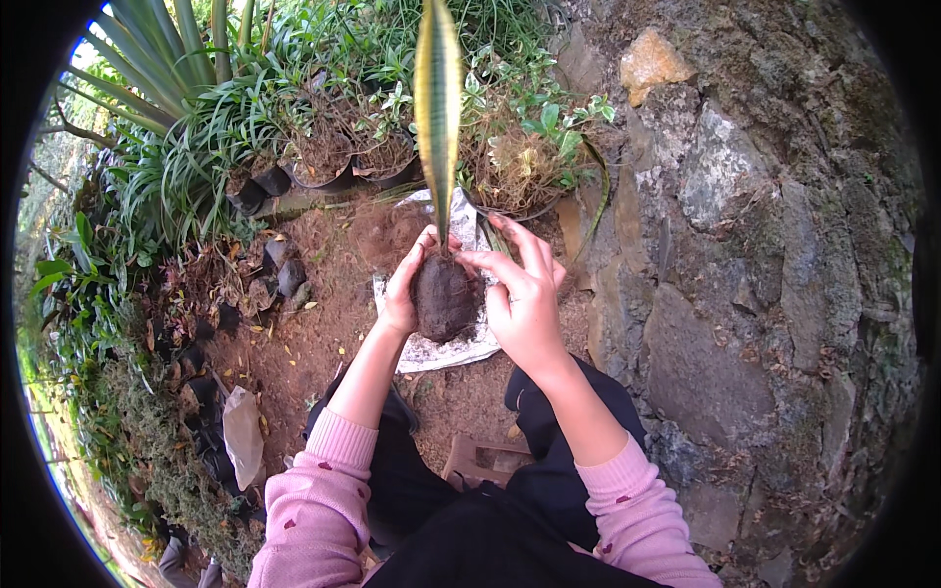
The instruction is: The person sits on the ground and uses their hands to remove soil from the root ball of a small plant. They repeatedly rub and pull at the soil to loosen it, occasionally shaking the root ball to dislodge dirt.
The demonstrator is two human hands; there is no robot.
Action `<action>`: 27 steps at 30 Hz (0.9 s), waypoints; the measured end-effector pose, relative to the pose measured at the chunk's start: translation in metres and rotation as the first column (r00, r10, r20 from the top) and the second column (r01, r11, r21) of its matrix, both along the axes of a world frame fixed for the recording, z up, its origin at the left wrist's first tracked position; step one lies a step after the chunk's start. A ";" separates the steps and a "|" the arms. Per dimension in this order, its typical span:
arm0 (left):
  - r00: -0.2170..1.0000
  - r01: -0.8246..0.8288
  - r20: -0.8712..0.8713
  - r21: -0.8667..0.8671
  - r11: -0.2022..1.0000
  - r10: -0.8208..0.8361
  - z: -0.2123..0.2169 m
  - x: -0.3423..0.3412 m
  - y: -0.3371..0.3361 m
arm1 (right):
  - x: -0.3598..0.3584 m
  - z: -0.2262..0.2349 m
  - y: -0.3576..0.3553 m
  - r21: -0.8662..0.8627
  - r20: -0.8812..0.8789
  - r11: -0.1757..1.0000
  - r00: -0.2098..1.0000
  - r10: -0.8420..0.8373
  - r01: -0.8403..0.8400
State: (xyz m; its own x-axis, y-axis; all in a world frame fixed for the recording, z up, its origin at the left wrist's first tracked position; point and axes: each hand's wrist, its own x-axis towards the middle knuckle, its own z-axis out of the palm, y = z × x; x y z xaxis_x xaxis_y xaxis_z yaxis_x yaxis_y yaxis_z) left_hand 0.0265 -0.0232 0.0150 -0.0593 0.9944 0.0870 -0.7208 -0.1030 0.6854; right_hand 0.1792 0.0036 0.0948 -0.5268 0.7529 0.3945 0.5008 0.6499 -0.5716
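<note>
A snake plant (438, 108) with one tall, yellow-edged green leaf stands upright between my hands. Its base is set in a dark, rounded ball of soil (444, 304). My left hand (403, 286) curls round the left side of that ball and holds it. From the right, my right hand (529, 292) reaches over with fingers apart, the index fingertip at the top of the soil beside the leaf's base. Under both hands lies a white plastic sack (431, 355) sprinkled with loose soil. The far fingertips of my left hand are partly hidden behind the plant.
Dry brown root fibre (387, 233) lies beyond the sack. Several black pots (328, 178) with plants line the back. A rough stone wall (716, 363) rises on the right. At the left, a pale plastic bag (242, 436) rests by low plants. A small stool (480, 461) shows between my legs.
</note>
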 end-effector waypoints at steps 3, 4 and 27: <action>0.999 0.004 0.049 -0.004 1.000 -0.004 -0.001 0.001 0.000 | -0.003 0.003 -0.004 0.067 0.035 0.998 0.999 0.007 -0.010; 0.999 -0.009 0.031 -0.016 1.000 0.009 -0.004 0.000 0.001 | -0.002 0.003 -0.004 0.097 0.015 0.995 1.000 -0.018 0.017; 1.000 -0.008 0.028 -0.008 1.000 0.008 -0.006 0.003 0.006 | -0.001 0.002 -0.004 -0.168 -0.037 0.986 0.999 -0.027 0.020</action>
